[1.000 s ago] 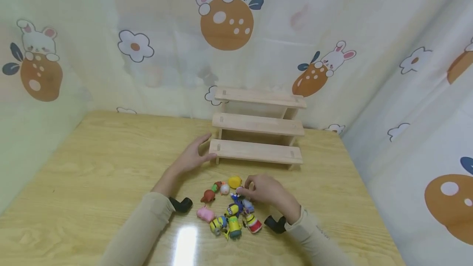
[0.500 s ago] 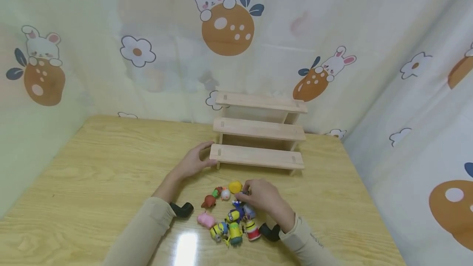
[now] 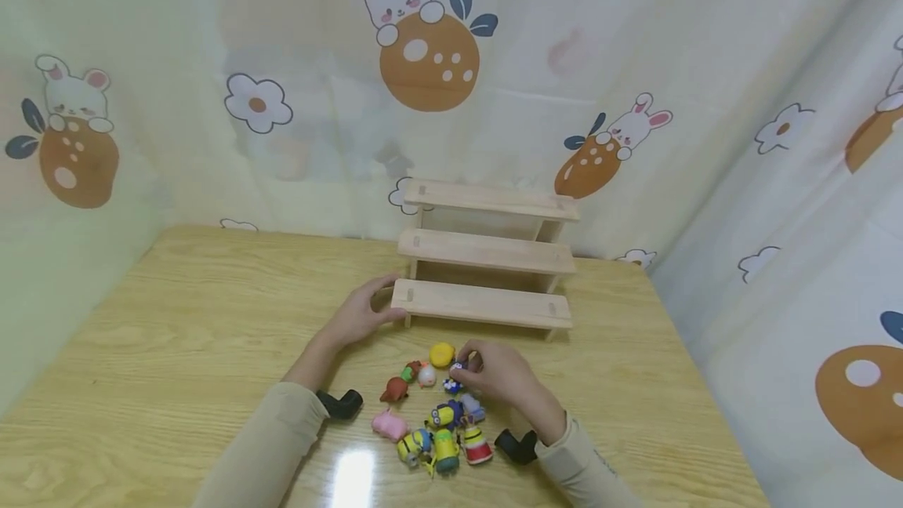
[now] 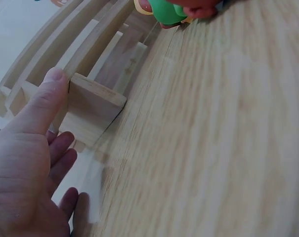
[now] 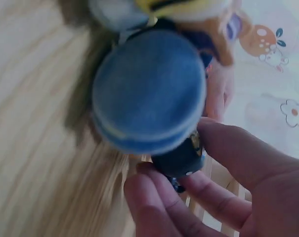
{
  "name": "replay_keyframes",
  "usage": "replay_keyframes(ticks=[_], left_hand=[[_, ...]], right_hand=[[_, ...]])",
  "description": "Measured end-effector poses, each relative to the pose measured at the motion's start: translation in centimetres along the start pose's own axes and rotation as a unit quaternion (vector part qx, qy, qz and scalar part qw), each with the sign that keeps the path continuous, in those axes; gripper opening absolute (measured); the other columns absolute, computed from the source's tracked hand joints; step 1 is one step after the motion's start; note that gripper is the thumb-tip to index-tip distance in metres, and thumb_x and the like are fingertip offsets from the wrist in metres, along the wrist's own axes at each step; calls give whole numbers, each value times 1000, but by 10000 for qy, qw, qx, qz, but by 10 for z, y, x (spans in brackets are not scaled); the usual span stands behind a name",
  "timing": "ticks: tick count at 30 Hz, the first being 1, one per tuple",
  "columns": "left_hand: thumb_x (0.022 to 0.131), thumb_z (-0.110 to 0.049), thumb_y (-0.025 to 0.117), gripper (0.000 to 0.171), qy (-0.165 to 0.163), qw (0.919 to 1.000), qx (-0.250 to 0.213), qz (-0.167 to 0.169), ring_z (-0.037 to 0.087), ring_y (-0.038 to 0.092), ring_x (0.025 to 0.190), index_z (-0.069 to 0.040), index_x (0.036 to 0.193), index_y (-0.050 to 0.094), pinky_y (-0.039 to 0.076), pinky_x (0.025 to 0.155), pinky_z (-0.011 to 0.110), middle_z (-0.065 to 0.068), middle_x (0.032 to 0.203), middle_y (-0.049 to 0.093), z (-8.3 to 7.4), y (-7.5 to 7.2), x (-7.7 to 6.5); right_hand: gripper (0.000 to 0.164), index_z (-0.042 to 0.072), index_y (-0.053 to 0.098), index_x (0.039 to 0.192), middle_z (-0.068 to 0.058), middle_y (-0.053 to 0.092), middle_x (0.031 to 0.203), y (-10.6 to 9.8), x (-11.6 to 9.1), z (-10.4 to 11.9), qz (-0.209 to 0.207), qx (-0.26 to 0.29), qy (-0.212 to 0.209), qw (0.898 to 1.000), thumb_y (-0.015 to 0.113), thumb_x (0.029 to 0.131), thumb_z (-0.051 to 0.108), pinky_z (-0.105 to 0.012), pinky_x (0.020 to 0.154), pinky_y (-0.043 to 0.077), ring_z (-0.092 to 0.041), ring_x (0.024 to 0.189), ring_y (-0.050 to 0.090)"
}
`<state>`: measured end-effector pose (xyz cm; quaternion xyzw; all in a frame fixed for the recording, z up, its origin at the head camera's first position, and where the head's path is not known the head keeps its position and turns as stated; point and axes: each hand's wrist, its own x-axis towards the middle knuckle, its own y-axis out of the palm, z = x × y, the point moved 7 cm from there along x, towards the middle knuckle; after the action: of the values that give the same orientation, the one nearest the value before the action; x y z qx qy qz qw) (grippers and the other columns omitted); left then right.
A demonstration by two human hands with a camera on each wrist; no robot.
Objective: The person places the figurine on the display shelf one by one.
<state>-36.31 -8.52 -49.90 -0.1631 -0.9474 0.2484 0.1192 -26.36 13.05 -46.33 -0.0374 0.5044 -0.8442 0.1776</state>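
My left hand (image 3: 356, 318) is at the left end of a three-step wooden display stand (image 3: 480, 302). Its straight thumb (image 4: 45, 101) touches the lowest board, while the fingers lie loosely beside the end. At the far side of a cluster of small toy figurines, my right hand (image 3: 506, 373) pinches a dark blue figurine (image 5: 179, 162) between thumb and fingertips. Close to it lie a yellow figurine (image 3: 442, 355) and a small white one (image 3: 426, 375). A blurred blue round base (image 5: 149, 91) partly covers the pinched figurine in the right wrist view.
Nearer the body lie several yellow minion figurines (image 3: 446, 449), a red-and-white based one (image 3: 476, 445) and a pink pig (image 3: 389, 424). A brown-red figurine (image 3: 395, 390) lies left. A printed curtain (image 3: 317, 139) hangs behind the wooden table (image 3: 212, 320).
The head view has tilted slightly. My right hand has shifted a little with the dark blue figurine, and a gap has opened between it and the minion below. My left hand stays at the stand.
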Motion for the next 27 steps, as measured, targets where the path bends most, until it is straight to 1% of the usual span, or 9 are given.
replay_keyframes(ticks=[2, 5, 8, 13, 16, 20, 27], left_hand=[[81, -46, 71, 80, -15, 10000, 28, 32, 32, 33, 139, -10, 144, 39, 23, 115, 53, 11, 145, 44, 2, 2, -1], [81, -46, 71, 81, -34, 9999, 98, 18, 32, 34, 139, -10, 145, 38, 23, 115, 53, 11, 145, 45, 4, 3, -1], [81, -46, 71, 81, -1, 9999, 141, -19, 33, 34, 139, -10, 145, 38, 23, 115, 54, 12, 145, 45, 4, 3, 0], [81, -46, 71, 80, 19, 9999, 128, -32, 33, 34, 138, -10, 145, 38, 24, 115, 54, 12, 144, 45, 3, 1, 1], [81, -46, 71, 80, 1, 9999, 135, -48, 32, 35, 138, -10, 145, 39, 24, 115, 54, 11, 144, 46, 4, 0, 1], [81, -47, 71, 80, -14, 9999, 154, -72, 32, 35, 138, -10, 145, 39, 24, 115, 54, 11, 144, 46, 4, -1, 0], [79, -49, 72, 81, -8, 9999, 84, -59, 31, 35, 138, -10, 143, 41, 25, 115, 51, 10, 144, 47, 4, 0, 1]], right_hand=[[27, 15, 64, 102, 5, 63, 77, 1, 0, -3, 21, 133, -56, 9999, 70, 85, 36, -25, 58, 45, -6, 66, 55], [40, 9, 59, 113, 3, 65, 82, 1, 1, -6, 71, 492, -124, 9987, 72, 84, 32, -25, 59, 48, -7, 68, 58], [49, 3, 56, 119, -1, 68, 88, -1, 4, -9, 100, 833, -101, 9964, 74, 83, 30, -25, 66, 52, -9, 73, 62], [43, 0, 62, 112, -6, 70, 93, -5, 7, -12, 85, 1038, -189, 9944, 75, 81, 26, -27, 73, 56, -14, 81, 65], [40, -1, 63, 111, -9, 70, 95, -7, 8, -11, 42, 1143, -270, 9931, 76, 80, 21, -28, 73, 57, -17, 82, 67], [37, 1, 64, 112, -11, 70, 102, -7, 9, -10, 5, 1241, -296, 9918, 75, 81, 17, -27, 73, 57, -20, 86, 68], [36, 3, 64, 113, -10, 69, 104, -9, 6, -6, -194, 1196, -364, 9920, 75, 80, 13, -25, 72, 58, -19, 85, 69]])
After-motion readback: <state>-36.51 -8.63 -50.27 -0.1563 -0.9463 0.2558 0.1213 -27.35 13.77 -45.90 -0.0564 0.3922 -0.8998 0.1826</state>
